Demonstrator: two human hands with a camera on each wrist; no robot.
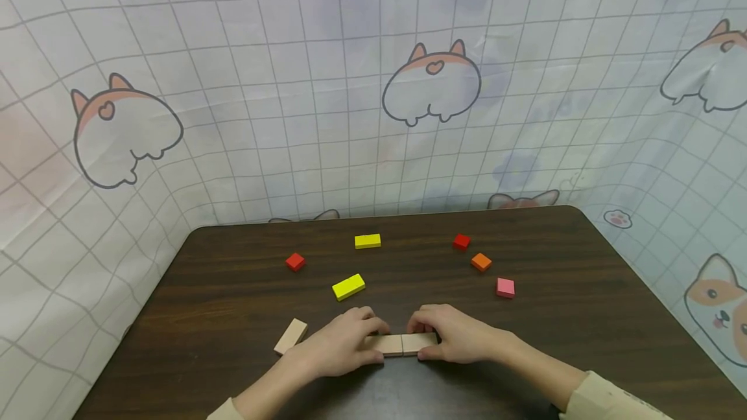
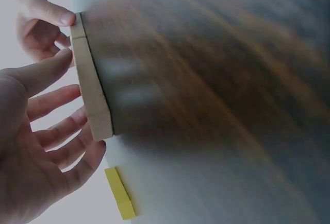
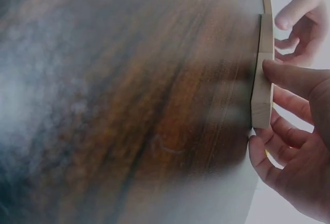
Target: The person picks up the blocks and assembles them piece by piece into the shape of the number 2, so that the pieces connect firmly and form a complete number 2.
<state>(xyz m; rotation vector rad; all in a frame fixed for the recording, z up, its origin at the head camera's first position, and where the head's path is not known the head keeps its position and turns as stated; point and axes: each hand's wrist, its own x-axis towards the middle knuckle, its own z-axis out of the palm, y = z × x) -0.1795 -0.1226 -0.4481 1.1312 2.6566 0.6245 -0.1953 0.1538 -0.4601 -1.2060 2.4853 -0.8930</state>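
Note:
Two plain wooden blocks lie end to end on the dark table, with a thin seam between them in the head view. My left hand [image 1: 340,343] holds the left wooden block [image 1: 388,345], thumb along its near side and fingers at its far side and outer end. Mirroring it, my right hand [image 1: 458,336] grips the right wooden block [image 1: 417,343] between thumb and fingers. In the left wrist view the left block [image 2: 92,87] stretches past the thumb. The right wrist view shows the right block [image 3: 262,87] under the thumb tip.
A third wooden block [image 1: 290,336] lies by my left wrist. Farther back are yellow blocks [image 1: 349,287] [image 1: 367,241], small red blocks [image 1: 295,262] [image 1: 462,242], an orange block [image 1: 481,262] and a pink block [image 1: 505,288]. A patterned cloth [image 1: 350,167] hangs behind the table [image 1: 233,290].

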